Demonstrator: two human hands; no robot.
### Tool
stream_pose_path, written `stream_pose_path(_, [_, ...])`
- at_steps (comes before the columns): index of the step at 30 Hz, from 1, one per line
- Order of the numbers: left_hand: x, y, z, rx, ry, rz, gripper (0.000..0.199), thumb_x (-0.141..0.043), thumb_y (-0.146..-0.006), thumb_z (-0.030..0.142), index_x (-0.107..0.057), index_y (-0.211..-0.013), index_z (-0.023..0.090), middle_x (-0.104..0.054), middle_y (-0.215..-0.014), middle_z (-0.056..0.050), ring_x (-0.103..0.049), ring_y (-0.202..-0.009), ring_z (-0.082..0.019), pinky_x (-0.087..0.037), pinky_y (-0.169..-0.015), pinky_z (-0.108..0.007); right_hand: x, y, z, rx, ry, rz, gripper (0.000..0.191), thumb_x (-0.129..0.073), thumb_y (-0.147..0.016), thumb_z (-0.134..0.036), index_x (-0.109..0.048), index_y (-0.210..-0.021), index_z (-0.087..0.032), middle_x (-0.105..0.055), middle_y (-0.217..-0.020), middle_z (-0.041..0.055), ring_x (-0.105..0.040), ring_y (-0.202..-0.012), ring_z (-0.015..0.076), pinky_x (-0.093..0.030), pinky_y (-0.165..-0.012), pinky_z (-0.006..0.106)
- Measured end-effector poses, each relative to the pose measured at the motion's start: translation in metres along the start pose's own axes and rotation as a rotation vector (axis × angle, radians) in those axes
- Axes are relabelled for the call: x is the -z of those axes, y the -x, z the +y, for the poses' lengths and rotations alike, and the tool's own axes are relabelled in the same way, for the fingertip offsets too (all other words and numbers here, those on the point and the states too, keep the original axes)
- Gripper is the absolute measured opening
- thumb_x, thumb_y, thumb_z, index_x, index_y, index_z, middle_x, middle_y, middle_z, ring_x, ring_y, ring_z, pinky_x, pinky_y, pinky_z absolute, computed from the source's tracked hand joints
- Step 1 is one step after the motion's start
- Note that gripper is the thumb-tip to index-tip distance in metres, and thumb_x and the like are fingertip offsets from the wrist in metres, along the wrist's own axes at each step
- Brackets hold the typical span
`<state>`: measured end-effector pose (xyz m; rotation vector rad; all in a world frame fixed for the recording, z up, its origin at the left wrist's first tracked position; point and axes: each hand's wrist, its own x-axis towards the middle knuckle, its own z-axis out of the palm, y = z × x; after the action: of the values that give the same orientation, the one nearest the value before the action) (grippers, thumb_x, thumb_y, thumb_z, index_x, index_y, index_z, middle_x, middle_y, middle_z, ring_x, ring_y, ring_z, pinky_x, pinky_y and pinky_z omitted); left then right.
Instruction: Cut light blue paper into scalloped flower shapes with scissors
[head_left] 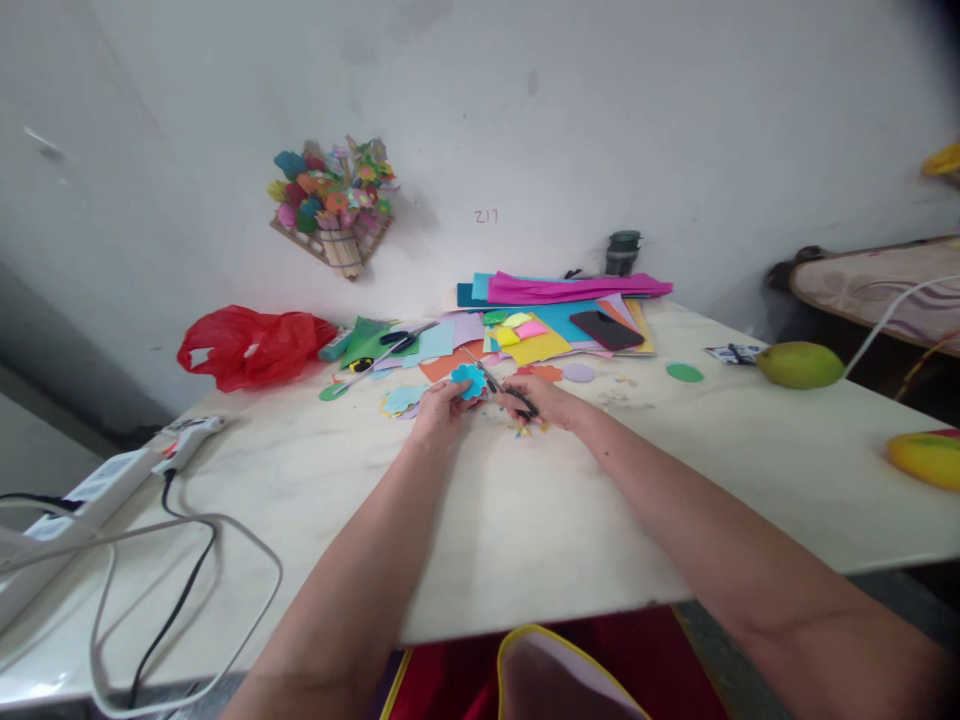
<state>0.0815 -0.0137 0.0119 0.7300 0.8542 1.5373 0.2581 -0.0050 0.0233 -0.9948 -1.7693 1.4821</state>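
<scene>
My left hand (441,408) pinches a blue scalloped paper flower (470,379) over the middle of the table. A pair of scissors (491,380) with dark handles is in my right hand (536,398), its blades beside the flower's right edge. Whether the blades touch the paper I cannot tell. Tiny paper scraps (523,430) lie below my right hand. Left of my left hand rests a stack of scalloped cutouts (403,400), pale blue on top. An orange cutout (546,373) and a lilac paper oval (578,373) lie just beyond my right hand.
Coloured sheets, a phone (606,330) and a second pair of scissors (401,338) lie toward the wall. A red plastic bag (251,345) sits at left, near a glue gun (187,440) and looping cables (217,518). Mangoes (801,365) are at right.
</scene>
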Motion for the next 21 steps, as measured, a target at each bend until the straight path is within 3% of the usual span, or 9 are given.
stream_pose_path(9, [-0.0002,-0.0001,0.0001,0.004,0.005,0.011,0.013,-0.068,-0.06,0.005,-0.061,-0.069,0.012,-0.066,-0.065,-0.004,-0.064,-0.058,-0.014,-0.053,-0.056,-0.025,0.0028,-0.0031,0.0057,0.058,0.051,-0.01,0.029,-0.072,-0.069,-0.036,-0.052,-0.073,-0.015,-0.058,-0.054,-0.0017,-0.05,-0.037,0.0061,-0.024,-0.026,0.014])
stream_pose_path(21, [-0.0008,-0.0015,-0.0003,0.004,-0.01,0.042,0.013,-0.068,-0.06,0.006,-0.062,-0.069,0.013,-0.067,-0.065,-0.004,-0.064,-0.058,-0.015,-0.053,-0.054,-0.024,0.002,-0.0026,0.0028,0.01,0.069,0.045,0.028,-0.074,-0.067,-0.035,-0.057,-0.075,-0.014,-0.055,-0.049,-0.0032,-0.047,-0.035,0.006,-0.023,-0.027,0.015])
